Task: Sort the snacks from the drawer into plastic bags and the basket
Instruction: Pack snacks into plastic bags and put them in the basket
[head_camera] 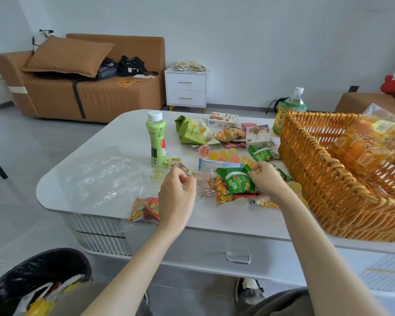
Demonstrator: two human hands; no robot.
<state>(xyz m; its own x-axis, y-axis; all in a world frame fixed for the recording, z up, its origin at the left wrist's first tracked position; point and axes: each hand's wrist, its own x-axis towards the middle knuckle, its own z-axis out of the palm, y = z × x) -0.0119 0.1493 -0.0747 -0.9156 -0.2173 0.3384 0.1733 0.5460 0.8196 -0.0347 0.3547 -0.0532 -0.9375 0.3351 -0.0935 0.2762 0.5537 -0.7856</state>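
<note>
Pinching a crumpled clear plastic bag [202,189] at centre frame, the left hand [177,192] has its fingers curled. The right hand [268,179] grips a green snack packet [236,182] on the desk [128,133] (more snacks [228,134] lie behind), with the wicker basket [317,179] at right.

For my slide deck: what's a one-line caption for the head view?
Left hand holds a clear plastic bag while right hand pinches a green snack packet near the wicker basket.

Bright, even daylight fills the room; shadows are faint, the desk [96,169] shows soft sheen, and wide-angle distortion bends the edges.
</note>
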